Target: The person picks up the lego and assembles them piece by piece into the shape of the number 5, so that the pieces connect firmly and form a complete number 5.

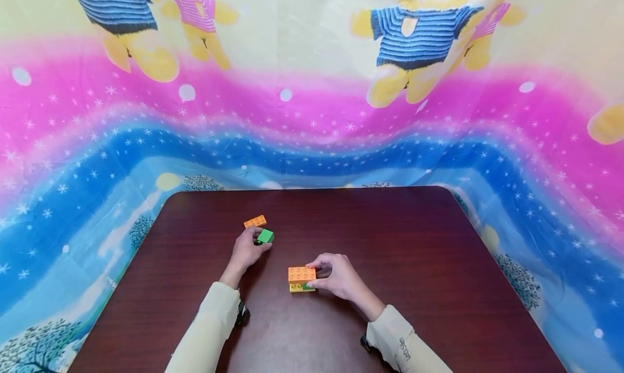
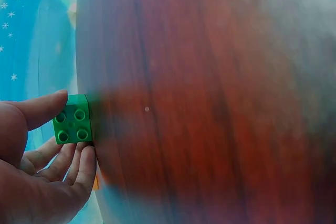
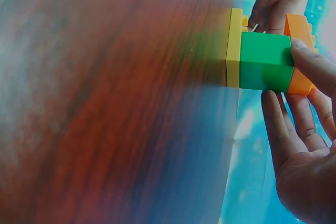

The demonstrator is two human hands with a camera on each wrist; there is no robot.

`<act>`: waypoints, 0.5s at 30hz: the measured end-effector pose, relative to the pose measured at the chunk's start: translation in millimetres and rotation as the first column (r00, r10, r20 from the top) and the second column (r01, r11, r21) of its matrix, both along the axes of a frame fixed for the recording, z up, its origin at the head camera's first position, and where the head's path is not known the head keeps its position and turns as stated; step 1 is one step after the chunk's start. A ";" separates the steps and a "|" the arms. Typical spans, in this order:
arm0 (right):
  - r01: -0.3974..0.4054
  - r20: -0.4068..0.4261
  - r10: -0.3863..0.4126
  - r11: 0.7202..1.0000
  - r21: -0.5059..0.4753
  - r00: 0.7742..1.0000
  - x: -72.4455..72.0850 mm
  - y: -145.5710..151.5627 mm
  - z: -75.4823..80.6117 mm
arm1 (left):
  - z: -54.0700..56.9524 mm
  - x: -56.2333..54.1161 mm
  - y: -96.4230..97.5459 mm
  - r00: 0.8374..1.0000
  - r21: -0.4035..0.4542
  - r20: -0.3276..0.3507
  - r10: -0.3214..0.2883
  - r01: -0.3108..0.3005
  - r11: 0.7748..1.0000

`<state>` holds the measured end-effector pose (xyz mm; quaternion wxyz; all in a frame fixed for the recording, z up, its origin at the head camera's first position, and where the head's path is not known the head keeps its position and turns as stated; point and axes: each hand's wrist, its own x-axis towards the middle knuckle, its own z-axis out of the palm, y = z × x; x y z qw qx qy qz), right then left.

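Observation:
My left hand pinches a small green toy brick between thumb and fingers. Its four studs face the camera in the left wrist view, while a smooth side shows upward in the head view. Nearer the table's middle, my right hand grips the right side of a small stack. The stack has a yellow studded plate at the bottom, a green block over one end of it, and an orange brick with studs up on top. Thumb and fingers span the green block and orange brick.
Another orange studded brick lies just beyond my left hand. The dark brown table has rounded far corners, and a bear-patterned cloth hangs behind and beside it.

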<state>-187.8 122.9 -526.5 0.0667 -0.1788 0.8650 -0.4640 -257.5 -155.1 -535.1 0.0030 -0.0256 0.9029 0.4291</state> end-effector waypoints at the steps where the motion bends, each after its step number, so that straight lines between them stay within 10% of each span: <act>1: -0.001 -0.002 0.001 1.000 0.001 1.000 -0.1 0.0 -0.2 | -0.1 -0.1 0.2 1.000 -0.004 -0.002 0.001 -0.001 1.000; 15: -0.009 -0.002 0.009 1.000 -0.006 1.000 0.4 0.5 0.3 | 1.2 4.1 3.6 1.000 -0.015 -0.012 0.002 -0.003 1.000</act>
